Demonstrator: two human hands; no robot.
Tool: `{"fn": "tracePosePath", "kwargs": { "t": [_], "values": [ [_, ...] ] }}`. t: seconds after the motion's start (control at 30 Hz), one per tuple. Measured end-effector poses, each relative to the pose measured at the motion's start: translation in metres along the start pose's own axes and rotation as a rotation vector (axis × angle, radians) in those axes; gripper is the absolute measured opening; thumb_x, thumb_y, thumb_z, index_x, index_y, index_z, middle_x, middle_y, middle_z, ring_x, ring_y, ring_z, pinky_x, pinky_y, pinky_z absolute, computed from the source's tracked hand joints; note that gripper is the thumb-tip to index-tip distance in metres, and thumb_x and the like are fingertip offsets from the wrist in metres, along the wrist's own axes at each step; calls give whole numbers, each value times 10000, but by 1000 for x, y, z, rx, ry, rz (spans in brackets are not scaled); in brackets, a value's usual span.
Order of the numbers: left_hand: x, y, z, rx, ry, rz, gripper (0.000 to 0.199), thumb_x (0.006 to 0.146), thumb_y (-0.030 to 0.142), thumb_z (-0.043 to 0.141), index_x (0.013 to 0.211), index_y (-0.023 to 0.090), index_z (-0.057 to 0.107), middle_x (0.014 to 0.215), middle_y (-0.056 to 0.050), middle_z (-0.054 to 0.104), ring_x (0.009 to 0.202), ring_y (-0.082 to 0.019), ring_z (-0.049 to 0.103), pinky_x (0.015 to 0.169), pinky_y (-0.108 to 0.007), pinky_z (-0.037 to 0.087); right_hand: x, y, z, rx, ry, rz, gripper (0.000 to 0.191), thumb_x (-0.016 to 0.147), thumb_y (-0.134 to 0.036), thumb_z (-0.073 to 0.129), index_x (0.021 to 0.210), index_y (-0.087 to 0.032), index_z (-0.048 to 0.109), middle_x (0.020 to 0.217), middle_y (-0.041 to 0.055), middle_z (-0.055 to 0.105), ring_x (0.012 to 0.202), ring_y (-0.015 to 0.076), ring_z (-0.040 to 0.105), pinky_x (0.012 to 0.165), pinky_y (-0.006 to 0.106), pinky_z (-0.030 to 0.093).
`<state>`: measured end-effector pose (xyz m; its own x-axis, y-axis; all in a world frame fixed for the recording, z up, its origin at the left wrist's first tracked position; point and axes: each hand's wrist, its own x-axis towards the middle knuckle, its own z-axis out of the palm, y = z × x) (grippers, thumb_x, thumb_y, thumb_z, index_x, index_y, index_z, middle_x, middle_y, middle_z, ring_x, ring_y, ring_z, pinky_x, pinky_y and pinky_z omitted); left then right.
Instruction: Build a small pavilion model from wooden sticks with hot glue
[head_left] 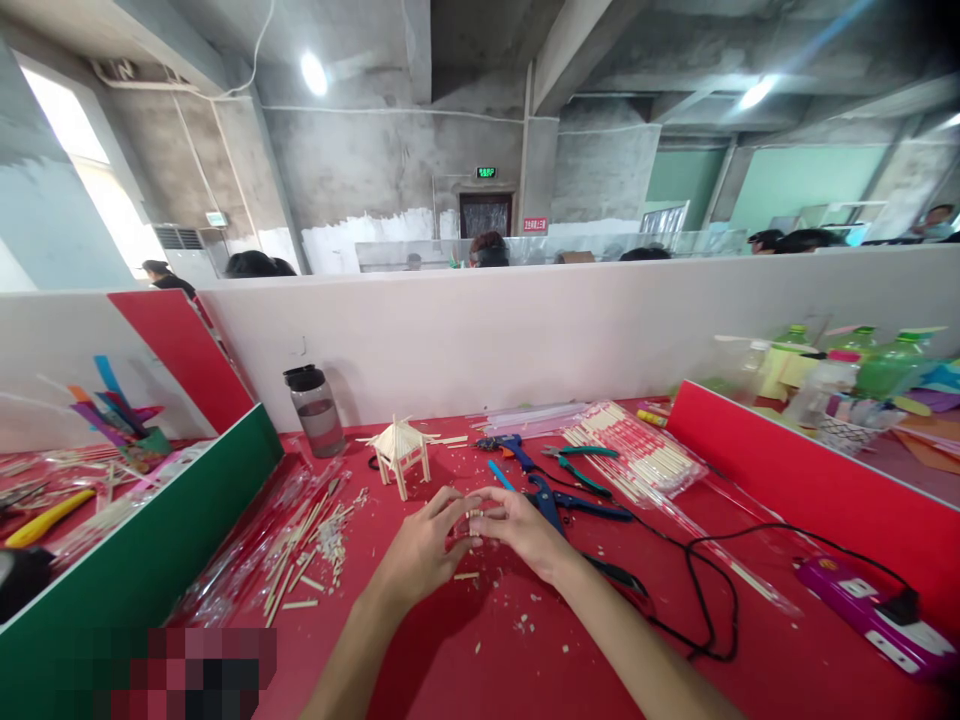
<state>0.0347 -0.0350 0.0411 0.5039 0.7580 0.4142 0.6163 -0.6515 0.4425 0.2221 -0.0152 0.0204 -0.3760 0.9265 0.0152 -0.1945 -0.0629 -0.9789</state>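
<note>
My left hand [424,548] and my right hand [521,532] meet over the red tabletop, fingertips curled toward each other. Pinched between them is a small bundle of pale wooden stick pieces [474,514], largely covered by the fingers. Just beyond my left hand stands a little pavilion model [401,452] made of wooden sticks, upright on its legs. A short stick piece [466,576] lies on the table below my fingers. To the right of my right hand are dark blue-handled cutters [551,505] and a blue glue gun [514,452].
Green-handled pliers [585,465] and packed sticks [637,455] lie at the back right. A black cable [731,600] runs to a purple power strip [874,610]. Loose sticks and scraps [330,540] spread at left, near a water bottle [315,412]. Low partitions [525,330] enclose the table.
</note>
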Motion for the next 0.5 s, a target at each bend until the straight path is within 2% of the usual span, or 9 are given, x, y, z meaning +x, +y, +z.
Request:
{"fn": "tracePosePath", "kwargs": {
  "t": [0.1,0.27,0.5],
  "values": [
    [0,-1,1,-12,-12,3,432,893,242,604,1319,299,561,1187,-66,599,992,-190,641,866,-308,543,-1,-1,1,-1,-13,9,430,680,-348,840,1045,-194,674,814,27,739,738,176,669,714,274,474],
    [0,-1,0,-37,-40,11,319,876,212,615,1189,271,618,1145,-50,612,945,-174,641,831,-287,529,-1,0,-2,-6,-58,44,439,690,-341,840,1069,-204,667,749,4,710,675,154,630,694,272,465],
    [-1,-1,-1,-24,-62,38,321,877,210,601,1193,270,616,1138,-45,619,935,-170,641,821,-280,520,1,3,-6,65,-102,105,471,666,-311,855,1080,-192,663,752,-1,690,674,134,621,692,257,465]
  ]
}}
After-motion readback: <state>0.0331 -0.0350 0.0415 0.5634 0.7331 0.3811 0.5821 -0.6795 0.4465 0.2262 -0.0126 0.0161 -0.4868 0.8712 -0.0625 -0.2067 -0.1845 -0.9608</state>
